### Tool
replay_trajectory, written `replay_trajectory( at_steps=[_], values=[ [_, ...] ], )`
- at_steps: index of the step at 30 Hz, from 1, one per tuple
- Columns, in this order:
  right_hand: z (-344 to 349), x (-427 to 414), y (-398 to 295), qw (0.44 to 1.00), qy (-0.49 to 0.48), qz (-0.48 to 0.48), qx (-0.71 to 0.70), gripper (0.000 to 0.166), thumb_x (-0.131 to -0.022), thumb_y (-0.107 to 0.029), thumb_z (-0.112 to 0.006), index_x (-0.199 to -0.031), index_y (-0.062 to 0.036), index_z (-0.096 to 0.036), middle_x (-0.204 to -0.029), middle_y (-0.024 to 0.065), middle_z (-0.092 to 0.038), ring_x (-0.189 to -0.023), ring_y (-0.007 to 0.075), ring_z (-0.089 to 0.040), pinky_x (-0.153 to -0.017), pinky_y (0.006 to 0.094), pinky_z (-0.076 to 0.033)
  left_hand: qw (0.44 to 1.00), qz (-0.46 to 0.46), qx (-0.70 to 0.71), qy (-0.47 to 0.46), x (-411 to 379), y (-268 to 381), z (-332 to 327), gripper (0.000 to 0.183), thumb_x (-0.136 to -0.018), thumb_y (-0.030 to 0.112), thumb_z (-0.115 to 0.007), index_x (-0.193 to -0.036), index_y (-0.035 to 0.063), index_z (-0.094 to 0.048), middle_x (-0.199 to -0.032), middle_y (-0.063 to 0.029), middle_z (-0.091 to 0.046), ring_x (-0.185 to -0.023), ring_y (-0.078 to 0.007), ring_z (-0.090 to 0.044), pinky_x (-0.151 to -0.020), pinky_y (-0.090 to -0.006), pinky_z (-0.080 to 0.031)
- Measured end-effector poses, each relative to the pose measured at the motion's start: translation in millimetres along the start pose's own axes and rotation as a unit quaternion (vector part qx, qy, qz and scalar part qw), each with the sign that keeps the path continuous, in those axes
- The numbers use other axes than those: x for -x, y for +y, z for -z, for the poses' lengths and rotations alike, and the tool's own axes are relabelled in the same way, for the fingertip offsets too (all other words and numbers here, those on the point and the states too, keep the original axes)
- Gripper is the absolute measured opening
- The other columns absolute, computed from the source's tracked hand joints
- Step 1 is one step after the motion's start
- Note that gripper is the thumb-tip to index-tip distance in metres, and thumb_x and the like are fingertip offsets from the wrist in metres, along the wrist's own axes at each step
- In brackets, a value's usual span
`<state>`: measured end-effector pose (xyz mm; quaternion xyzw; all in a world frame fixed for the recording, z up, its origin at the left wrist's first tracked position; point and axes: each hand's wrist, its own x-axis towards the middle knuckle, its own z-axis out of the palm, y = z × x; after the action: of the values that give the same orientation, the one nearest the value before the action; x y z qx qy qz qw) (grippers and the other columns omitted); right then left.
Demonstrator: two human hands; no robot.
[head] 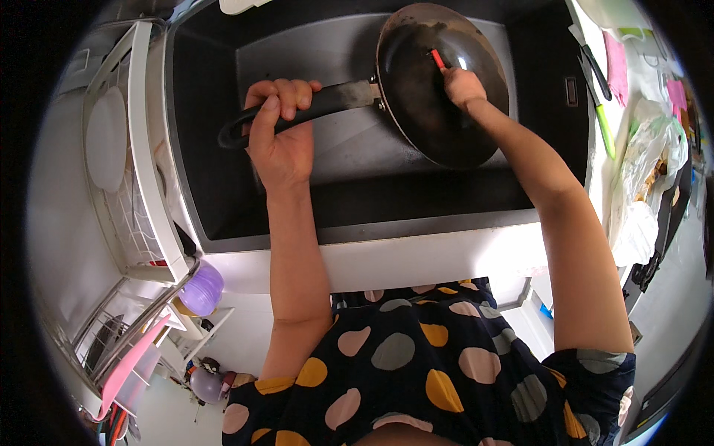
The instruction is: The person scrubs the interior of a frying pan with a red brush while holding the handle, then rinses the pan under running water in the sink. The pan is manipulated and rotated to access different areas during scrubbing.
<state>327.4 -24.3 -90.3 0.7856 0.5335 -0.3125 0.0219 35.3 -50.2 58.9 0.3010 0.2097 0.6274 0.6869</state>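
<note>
A frying pan (413, 117) with a dark, brown-stained face is held tilted over a black sink (357, 223). My left hand (287, 145) wraps around its long black handle (340, 99), fingers on top, near the looped end. Within the pan's outline is my right hand (464, 89), closed on a small red tool (437, 58). Only a short red length of that tool shows beyond the fingers. Its working end is hidden or too dark to make out, so I cannot tell its kind.
To the left stands a white dish rack (139, 156) holding a white plate (107, 139). A purple bowl (202, 290) is below it. On the right counter lie a green-handled knife (604, 131), a black-handled utensil (597, 72), a pink cloth (616, 67) and a plastic bag (636, 228).
</note>
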Motion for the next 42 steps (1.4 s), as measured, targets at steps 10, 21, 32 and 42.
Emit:
replay_trajectory(
  at_steps=[10, 21, 32, 42],
  values=[
    [12, 17, -13, 0.997, 0.0, 0.051, 0.05, 0.041, -0.092, -0.038, -0.036, -0.099, -0.0076, -0.063, -0.1, 0.0175, -0.061, -0.096, 0.0346, -0.057, -0.082, 0.0426, -0.045, 1.0, -0.006, 0.001, 0.008, 0, 1, 1, 0.003, -0.082, 0.008, -0.049, -0.085, 0.0084, -0.05, -0.067, -0.0025, -0.039, -0.073, -0.0176, -0.042, -0.09, -0.0416, -0.035],
    [29, 7, 35, 0.999, 0.026, -0.006, 0.03, 0.051, -0.091, -0.044, -0.035, -0.099, -0.0002, -0.062, -0.1, 0.023, -0.059, -0.1, 0.0381, -0.054, -0.086, 0.0433, -0.042, 1.0, -0.011, -0.006, 0.025, 1, 2, 1, 0.004, -0.081, 0.009, -0.05, -0.085, 0.0077, -0.049, -0.067, -0.003, -0.041, -0.073, -0.0182, -0.044, -0.09, -0.0427, -0.036],
    [15, 4, 25, 0.997, -0.026, -0.036, 0.063, 0.052, -0.092, -0.045, -0.033, -0.101, -0.0025, -0.062, -0.1, 0.0232, -0.059, -0.099, 0.0378, -0.054, -0.085, 0.0436, -0.042, 0.999, 0.014, 0.012, 0.037, -1, 2, 3, 0.005, -0.082, 0.01, -0.051, -0.086, 0.0099, -0.054, -0.067, -0.0018, -0.041, -0.075, -0.0179, -0.044, -0.095, -0.0425, -0.033],
    [24, 4, -15, 0.995, -0.018, 0.081, 0.048, 0.042, -0.093, -0.039, -0.034, -0.102, -0.007, -0.061, -0.104, 0.0179, -0.06, -0.1, 0.0357, -0.054, -0.084, 0.0428, -0.043, 1.0, 0.011, 0.005, 0.011, -3, 2, 2, 0.007, -0.082, 0.01, -0.05, -0.087, 0.0091, -0.055, -0.067, -0.0017, -0.038, -0.075, -0.0175, -0.043, -0.095, -0.0418, -0.033]
  ],
)
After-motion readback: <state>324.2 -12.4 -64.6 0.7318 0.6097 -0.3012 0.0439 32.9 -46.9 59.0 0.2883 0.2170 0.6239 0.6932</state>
